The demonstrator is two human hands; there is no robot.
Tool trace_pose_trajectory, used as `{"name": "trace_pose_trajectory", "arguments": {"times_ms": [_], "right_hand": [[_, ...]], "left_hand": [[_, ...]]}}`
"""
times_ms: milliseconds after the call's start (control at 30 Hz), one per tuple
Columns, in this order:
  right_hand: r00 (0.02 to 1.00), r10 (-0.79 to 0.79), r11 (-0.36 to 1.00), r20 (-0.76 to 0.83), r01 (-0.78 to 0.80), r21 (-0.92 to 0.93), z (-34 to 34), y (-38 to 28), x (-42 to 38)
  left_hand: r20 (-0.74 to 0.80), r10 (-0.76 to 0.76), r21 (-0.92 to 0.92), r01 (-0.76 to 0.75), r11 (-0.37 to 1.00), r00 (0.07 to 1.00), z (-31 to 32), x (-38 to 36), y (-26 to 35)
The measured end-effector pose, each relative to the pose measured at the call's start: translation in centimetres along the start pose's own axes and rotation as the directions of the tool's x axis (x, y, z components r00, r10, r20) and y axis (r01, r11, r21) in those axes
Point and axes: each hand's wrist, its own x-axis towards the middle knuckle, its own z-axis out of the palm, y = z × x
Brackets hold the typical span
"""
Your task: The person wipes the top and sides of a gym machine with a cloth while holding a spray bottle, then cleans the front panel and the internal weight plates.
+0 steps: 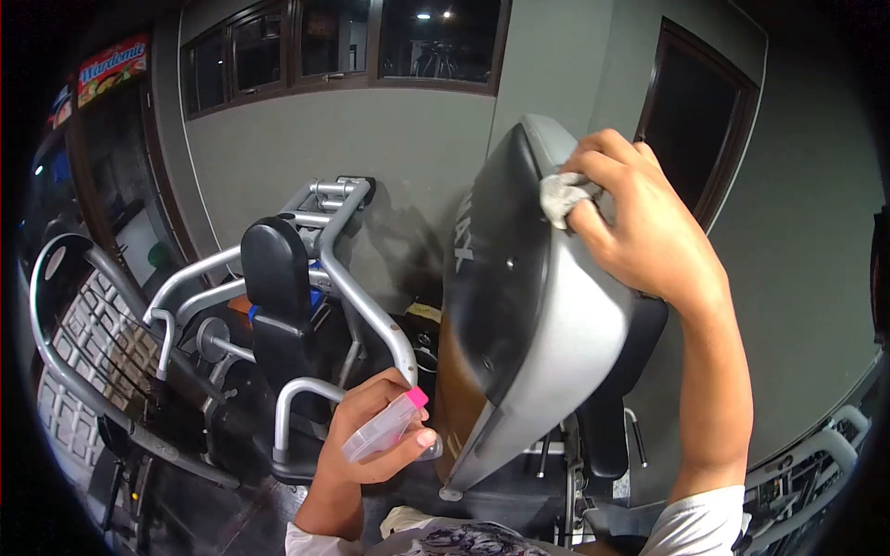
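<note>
My right hand (640, 213) is closed round a crumpled pale grey cloth (563, 197), which it presses against the upper edge of a tall machine cover (575, 310). This cover has a silver rim and a glossy black panel (496, 259) with partly visible lettering. Lower down, my left hand (371, 422) grips a small clear plastic bottle (382, 434) with a pink top. The bottle is tilted and apart from the cover, just left of its lower end. Part of it is hidden by my fingers.
Left of the cover stands a gym machine with a black padded backrest (276, 269) and silver tube frame (371, 310). A curved dark frame (69, 361) is further left. Black padding (612, 426) sits behind the cover, and another grey machine (816, 473) is at the lower right.
</note>
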Motion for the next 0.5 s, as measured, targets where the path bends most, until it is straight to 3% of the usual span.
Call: {"name": "trace_pose_trajectory", "arguments": {"times_ms": [67,100,200,233,333,367,500], "right_hand": [[0.999,0.039,0.999,0.015,-0.039,-0.003,0.5,0.0,0.4],[0.999,0.048,0.999,0.001,-0.048,-0.018,0.9,0.0,0.7],[0.989,0.143,0.990,0.031,-0.143,-0.001,1.2,0.0,2.4],[0.981,0.189,0.982,0.051,-0.187,-0.034,1.2,-0.4,3.0],[0.935,0.353,0.934,0.042,-0.350,-0.072,1.7,-1.5,3.9],[0.915,0.404,0.914,0.020,-0.402,-0.046,1.7,-2.0,3.9],[0.922,0.365,0.921,-0.130,-0.378,-0.095,1.7,-3.0,2.5]], "left_hand": [[0.017,-0.030,-0.062,0.031,0.998,0.999,-0.8,1.4,0.0],[0.110,0.082,0.043,-0.087,0.995,0.991,-2.0,2.3,-0.9],[0.147,0.072,-0.020,-0.070,0.997,0.986,-3.6,4.4,-1.6],[0.175,0.154,0.040,-0.164,0.986,0.972,-4.4,5.3,-1.8],[0.177,0.211,0.067,-0.226,0.972,0.961,-6.1,8.7,0.2],[0.170,0.318,0.102,-0.337,0.936,0.933,-6.8,10.0,-0.1],[0.132,0.532,0.080,-0.544,0.835,0.836,-7.5,13.7,-1.1]]}}
